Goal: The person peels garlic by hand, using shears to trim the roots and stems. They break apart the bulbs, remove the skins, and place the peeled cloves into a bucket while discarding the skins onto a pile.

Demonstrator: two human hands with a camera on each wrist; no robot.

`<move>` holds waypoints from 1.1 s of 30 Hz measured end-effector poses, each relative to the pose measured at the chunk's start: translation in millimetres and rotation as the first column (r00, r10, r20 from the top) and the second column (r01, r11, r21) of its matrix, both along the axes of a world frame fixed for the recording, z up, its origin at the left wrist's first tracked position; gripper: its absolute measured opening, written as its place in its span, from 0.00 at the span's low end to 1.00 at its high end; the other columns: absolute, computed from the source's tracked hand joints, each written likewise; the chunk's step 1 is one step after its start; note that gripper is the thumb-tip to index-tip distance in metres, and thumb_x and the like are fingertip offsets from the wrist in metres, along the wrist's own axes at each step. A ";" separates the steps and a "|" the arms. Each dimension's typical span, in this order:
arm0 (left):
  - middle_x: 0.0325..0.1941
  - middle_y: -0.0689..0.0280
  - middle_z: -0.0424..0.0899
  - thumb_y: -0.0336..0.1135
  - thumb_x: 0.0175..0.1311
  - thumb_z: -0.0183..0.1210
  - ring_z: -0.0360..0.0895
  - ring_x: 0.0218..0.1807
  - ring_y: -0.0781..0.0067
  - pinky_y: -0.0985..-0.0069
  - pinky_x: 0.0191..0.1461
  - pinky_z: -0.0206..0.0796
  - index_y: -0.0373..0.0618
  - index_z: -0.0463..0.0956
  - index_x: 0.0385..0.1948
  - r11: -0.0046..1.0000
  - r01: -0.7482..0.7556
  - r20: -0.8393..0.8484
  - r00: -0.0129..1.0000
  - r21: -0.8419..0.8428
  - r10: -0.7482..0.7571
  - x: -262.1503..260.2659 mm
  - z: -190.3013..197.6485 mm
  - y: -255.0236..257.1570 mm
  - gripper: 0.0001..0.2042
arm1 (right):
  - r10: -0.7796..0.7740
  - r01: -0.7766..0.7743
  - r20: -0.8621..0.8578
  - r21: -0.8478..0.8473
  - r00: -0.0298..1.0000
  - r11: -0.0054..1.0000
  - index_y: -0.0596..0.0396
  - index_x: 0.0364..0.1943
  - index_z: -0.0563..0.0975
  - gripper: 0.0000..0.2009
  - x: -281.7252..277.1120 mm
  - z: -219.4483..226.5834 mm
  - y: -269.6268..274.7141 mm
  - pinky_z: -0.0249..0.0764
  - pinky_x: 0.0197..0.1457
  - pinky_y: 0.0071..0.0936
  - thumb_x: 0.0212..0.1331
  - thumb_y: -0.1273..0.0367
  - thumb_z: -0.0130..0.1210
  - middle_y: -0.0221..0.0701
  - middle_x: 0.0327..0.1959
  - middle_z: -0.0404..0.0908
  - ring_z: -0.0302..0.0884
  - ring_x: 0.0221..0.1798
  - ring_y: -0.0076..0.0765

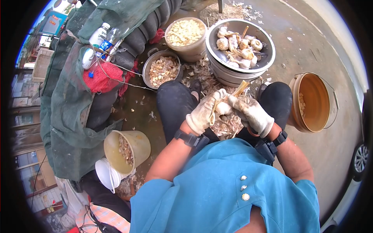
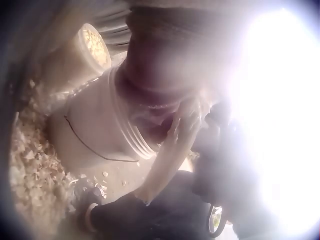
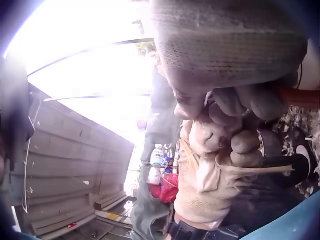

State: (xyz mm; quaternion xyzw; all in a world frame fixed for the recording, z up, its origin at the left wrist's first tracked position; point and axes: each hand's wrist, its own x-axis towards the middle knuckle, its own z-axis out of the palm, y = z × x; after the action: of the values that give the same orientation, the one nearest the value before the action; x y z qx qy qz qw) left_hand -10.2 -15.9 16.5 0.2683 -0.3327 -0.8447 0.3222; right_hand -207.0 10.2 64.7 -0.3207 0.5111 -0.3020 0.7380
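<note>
Both hands wear soiled white work gloves and meet in front of the knees in the head view. My left hand [image 1: 206,110] grips a garlic bulb [image 3: 207,136], best seen in the right wrist view, where dry husk hangs over that glove. My right hand [image 1: 254,115] has its fingers curled against the bulb from the other side. A dry stalk [image 1: 241,88] sticks up between the hands. Beyond them, a metal bowl [image 1: 268,42] with several whole garlic bulbs [image 1: 245,53] sits on a white bucket [image 1: 229,77]. Glare and blur hide much of the left wrist view.
A tub of peeled cloves [image 1: 185,33] and a pot of loose cloves [image 1: 163,70] stand ahead on the left. An orange bucket [image 1: 314,103] is at the right, a cream bucket [image 1: 140,149] lies tipped at the left. Husks [image 1: 227,126] cover the ground between the feet.
</note>
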 end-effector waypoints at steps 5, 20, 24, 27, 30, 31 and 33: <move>0.36 0.64 0.79 0.50 0.73 0.46 0.77 0.35 0.73 0.79 0.37 0.71 0.41 0.74 0.44 0.984 0.014 0.048 0.999 -0.176 -0.005 -3.5 7.2 -1.7 0.19 | 0.023 -0.028 0.041 0.129 0.999 0.991 0.48 0.23 0.75 0.21 0.8 2.6 4.6 0.49 0.15 0.18 0.63 0.47 0.55 0.16 0.14 0.64 0.53 0.12 0.14; 0.36 0.59 0.82 0.40 0.69 0.51 0.79 0.33 0.70 0.77 0.38 0.71 0.42 0.70 0.45 0.872 -0.172 0.296 0.896 -0.458 0.332 -6.0 -1.0 -23.1 0.12 | 0.431 -0.562 -0.461 -0.194 0.776 0.804 0.48 0.47 0.83 0.22 9.5 3.0 19.7 0.75 0.44 0.27 0.56 0.49 0.63 0.36 0.34 0.85 0.80 0.36 0.30; 0.34 0.51 0.83 0.51 0.71 0.42 0.81 0.27 0.64 0.73 0.31 0.74 0.35 0.74 0.45 0.937 -0.334 0.021 0.943 0.101 0.333 10.0 4.1 -48.9 0.24 | 0.383 -0.573 -0.547 -0.230 0.745 0.786 0.49 0.46 0.83 0.23 9.2 -10.0 26.1 0.76 0.45 0.32 0.56 0.47 0.62 0.39 0.33 0.84 0.81 0.37 0.39; 0.35 0.49 0.83 0.51 0.71 0.43 0.81 0.28 0.64 0.73 0.31 0.75 0.33 0.74 0.47 0.924 -0.348 -0.005 0.936 0.158 0.353 12.3 15.9 -48.0 0.25 | 0.343 -0.471 -0.510 -0.142 0.789 0.871 0.52 0.47 0.81 0.21 7.8 -8.7 10.2 0.74 0.48 0.36 0.61 0.50 0.58 0.45 0.38 0.82 0.81 0.43 0.46; 0.37 0.48 0.83 0.50 0.70 0.43 0.81 0.29 0.63 0.73 0.32 0.75 0.33 0.73 0.50 0.901 -0.302 -0.083 0.936 0.310 0.342 16.7 20.0 -45.4 0.25 | 0.332 -0.511 -0.609 -0.143 0.720 0.847 0.55 0.46 0.79 0.17 -1.9 -4.2 -4.8 0.73 0.48 0.37 0.64 0.57 0.55 0.44 0.38 0.82 0.80 0.42 0.47; 0.37 0.48 0.83 0.50 0.70 0.43 0.81 0.29 0.63 0.72 0.32 0.76 0.33 0.72 0.51 0.896 -0.246 -0.126 0.942 0.370 0.311 18.3 20.3 -45.0 0.25 | 0.314 -0.510 -0.618 -0.166 0.721 0.844 0.56 0.45 0.79 0.15 -6.1 -4.3 -7.3 0.74 0.46 0.36 0.65 0.59 0.53 0.42 0.36 0.82 0.80 0.40 0.44; 0.38 0.48 0.83 0.49 0.70 0.43 0.82 0.29 0.63 0.72 0.33 0.76 0.32 0.71 0.52 0.897 -0.275 -0.084 0.943 0.346 0.321 16.8 18.9 -43.3 0.25 | 0.288 -0.446 -0.580 -0.147 0.762 0.883 0.59 0.43 0.79 0.19 -13.1 -5.2 -11.7 0.74 0.43 0.33 0.62 0.55 0.57 0.41 0.32 0.81 0.79 0.35 0.41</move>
State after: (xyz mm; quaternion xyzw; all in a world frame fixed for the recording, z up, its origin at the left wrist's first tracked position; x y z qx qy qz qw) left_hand 6.6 -59.2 35.4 0.3065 -0.1183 -0.8455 0.4210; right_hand -220.1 -1.5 59.5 -0.5873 0.5775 -0.1149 0.5553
